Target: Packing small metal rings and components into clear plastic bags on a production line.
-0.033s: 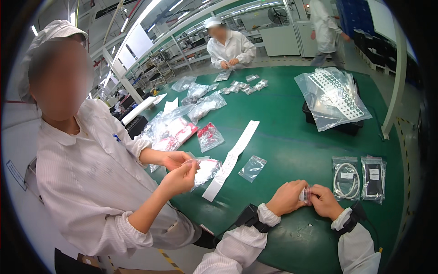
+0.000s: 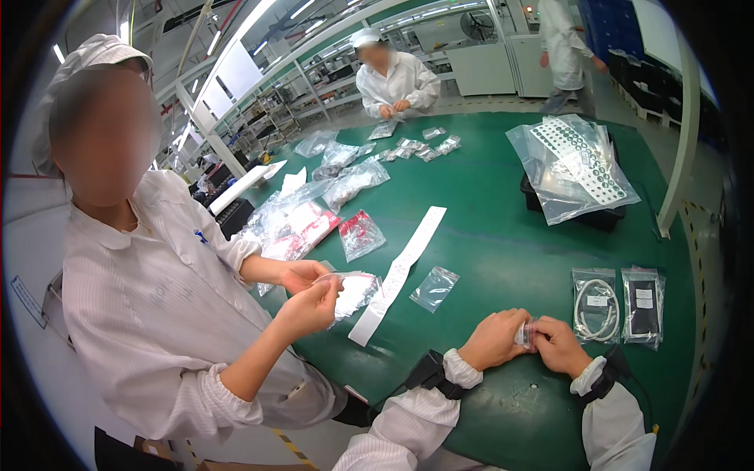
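Pouch (image 2: 525,333) pinched between left hand (image 2: 493,339) and right hand (image 2: 559,345), both grips closed on it, above worktop (image 2: 503,235).

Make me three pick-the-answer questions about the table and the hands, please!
1. Where do the two flat bags with cables lie?
A. by the right hand
B. by the left hand
C. on the floor

2. What colour is the table?
A. red
B. green
C. white

3. What are the person's hands doing?
A. resting flat and apart
B. pinching one small clear packet together
C. lifting a box

Answers:
1 A: the two flat bags sit just beyond the right hand.
2 B: the table top is green.
3 B: the left hand and right hand meet on the small clear packet.
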The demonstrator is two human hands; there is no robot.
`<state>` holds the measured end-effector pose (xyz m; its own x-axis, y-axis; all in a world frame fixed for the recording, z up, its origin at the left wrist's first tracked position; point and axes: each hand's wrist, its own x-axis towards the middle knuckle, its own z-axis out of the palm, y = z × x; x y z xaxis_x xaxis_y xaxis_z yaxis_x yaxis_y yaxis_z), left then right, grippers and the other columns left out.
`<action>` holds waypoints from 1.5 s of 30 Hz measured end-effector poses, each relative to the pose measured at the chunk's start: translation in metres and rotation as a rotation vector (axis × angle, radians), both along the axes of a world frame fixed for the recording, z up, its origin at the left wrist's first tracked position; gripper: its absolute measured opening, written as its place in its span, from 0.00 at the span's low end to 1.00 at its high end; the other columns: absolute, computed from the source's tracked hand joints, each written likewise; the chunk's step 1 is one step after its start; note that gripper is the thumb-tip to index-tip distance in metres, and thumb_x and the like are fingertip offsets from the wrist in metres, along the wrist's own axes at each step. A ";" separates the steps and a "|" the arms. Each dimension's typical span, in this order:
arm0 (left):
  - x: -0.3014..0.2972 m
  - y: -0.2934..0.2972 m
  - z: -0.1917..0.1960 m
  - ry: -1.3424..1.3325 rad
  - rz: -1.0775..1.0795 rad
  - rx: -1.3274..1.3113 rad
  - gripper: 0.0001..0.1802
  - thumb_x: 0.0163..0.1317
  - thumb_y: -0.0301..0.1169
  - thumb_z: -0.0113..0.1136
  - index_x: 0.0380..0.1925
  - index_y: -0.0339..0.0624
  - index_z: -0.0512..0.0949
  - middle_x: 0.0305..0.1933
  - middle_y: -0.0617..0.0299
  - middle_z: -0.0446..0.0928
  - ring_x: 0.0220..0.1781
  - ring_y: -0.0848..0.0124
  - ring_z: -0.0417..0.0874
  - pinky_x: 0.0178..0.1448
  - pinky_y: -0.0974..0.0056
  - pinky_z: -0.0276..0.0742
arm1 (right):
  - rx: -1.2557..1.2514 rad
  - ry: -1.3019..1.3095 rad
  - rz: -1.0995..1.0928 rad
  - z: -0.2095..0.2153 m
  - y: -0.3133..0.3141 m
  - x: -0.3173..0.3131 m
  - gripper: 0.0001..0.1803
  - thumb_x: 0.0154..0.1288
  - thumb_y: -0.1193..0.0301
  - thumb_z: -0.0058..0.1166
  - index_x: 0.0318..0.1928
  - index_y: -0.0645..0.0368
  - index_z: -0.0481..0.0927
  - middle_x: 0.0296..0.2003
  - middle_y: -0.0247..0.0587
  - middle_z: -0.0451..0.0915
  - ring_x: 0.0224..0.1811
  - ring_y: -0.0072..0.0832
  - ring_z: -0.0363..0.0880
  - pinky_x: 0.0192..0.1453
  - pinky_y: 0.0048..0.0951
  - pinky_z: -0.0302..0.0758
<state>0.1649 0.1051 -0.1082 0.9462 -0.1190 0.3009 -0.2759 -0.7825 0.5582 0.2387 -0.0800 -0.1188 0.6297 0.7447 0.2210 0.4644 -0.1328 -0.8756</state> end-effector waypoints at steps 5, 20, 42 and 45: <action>0.000 0.000 0.000 0.051 0.009 -0.037 0.26 0.53 0.41 0.76 0.44 0.40 0.74 0.44 0.49 0.81 0.47 0.47 0.81 0.51 0.48 0.76 | 0.010 0.046 0.002 0.001 0.002 0.000 0.08 0.64 0.79 0.50 0.39 0.65 0.81 0.30 0.47 0.76 0.31 0.40 0.75 0.37 0.38 0.71; -0.001 -0.001 0.004 0.061 -0.014 -0.074 0.26 0.52 0.39 0.76 0.46 0.40 0.75 0.45 0.49 0.81 0.48 0.47 0.81 0.52 0.49 0.77 | 0.016 0.038 -0.013 0.007 0.000 -0.003 0.08 0.67 0.78 0.51 0.43 0.66 0.82 0.33 0.48 0.78 0.32 0.39 0.77 0.38 0.37 0.74; -0.001 -0.002 0.008 0.007 -0.033 -0.153 0.30 0.54 0.45 0.78 0.46 0.37 0.76 0.43 0.48 0.81 0.45 0.49 0.83 0.48 0.53 0.78 | 0.116 0.125 -0.077 0.001 0.001 -0.004 0.09 0.69 0.79 0.49 0.43 0.67 0.82 0.34 0.44 0.81 0.32 0.29 0.80 0.38 0.30 0.76; -0.005 -0.009 0.014 0.116 0.029 -0.146 0.31 0.54 0.49 0.77 0.46 0.36 0.76 0.39 0.49 0.81 0.42 0.49 0.84 0.46 0.53 0.78 | 0.170 0.310 -0.195 -0.007 0.000 0.002 0.08 0.71 0.78 0.48 0.42 0.66 0.80 0.35 0.40 0.82 0.36 0.24 0.80 0.42 0.27 0.78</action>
<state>0.1598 0.0966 -0.0939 0.9779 -0.0546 0.2017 -0.1820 -0.6971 0.6935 0.2410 -0.0796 -0.1261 0.8119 0.5736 0.1084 0.1552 -0.0331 -0.9873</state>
